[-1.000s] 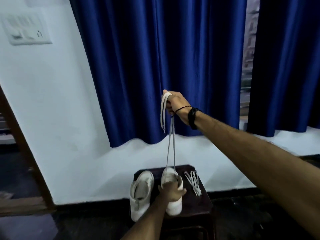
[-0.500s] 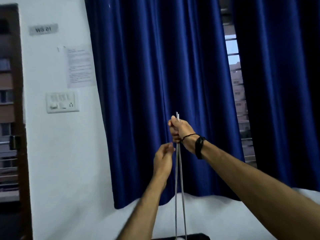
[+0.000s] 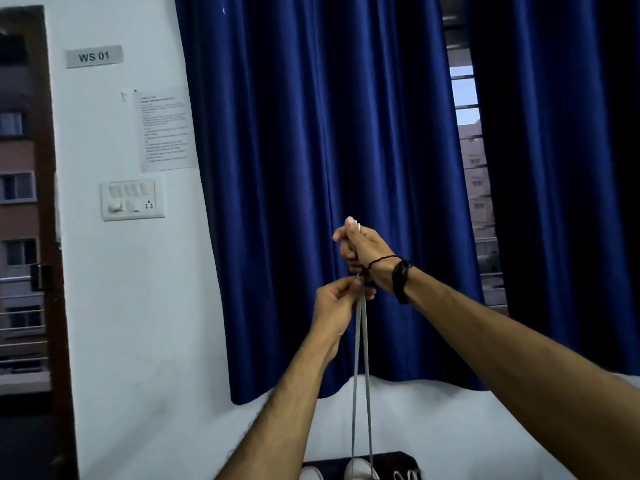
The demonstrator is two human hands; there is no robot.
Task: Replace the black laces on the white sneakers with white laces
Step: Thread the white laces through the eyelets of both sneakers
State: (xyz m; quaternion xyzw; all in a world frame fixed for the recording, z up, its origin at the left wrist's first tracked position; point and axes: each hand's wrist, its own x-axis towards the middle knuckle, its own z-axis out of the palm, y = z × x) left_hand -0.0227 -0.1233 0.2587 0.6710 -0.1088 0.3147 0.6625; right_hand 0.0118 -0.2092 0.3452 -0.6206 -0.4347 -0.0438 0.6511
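My right hand [image 3: 362, 249] is raised in front of the blue curtain and grips both ends of a white lace [image 3: 360, 375], whose tips poke out above my fist. The two strands run taut straight down to a white sneaker [image 3: 360, 473] at the bottom edge. Just below, my left hand [image 3: 337, 306] pinches the strands under my right fist. The toe of a second white sneaker [image 3: 311, 474] shows beside the first. Another white lace [image 3: 407, 475] lies to their right, only partly in view.
The sneakers stand on a dark stool [image 3: 391, 460] against a white wall. A blue curtain [image 3: 329, 168] hangs behind my hands, with a window gap [image 3: 474, 168] to the right. A switch panel [image 3: 131, 201], a paper notice [image 3: 165, 129] and a doorway [image 3: 24, 237] are at the left.
My left hand left the sneaker and rose to the lace strands below my right fist. My gaze tilted up, so the stool and sneakers sank to the bottom edge.
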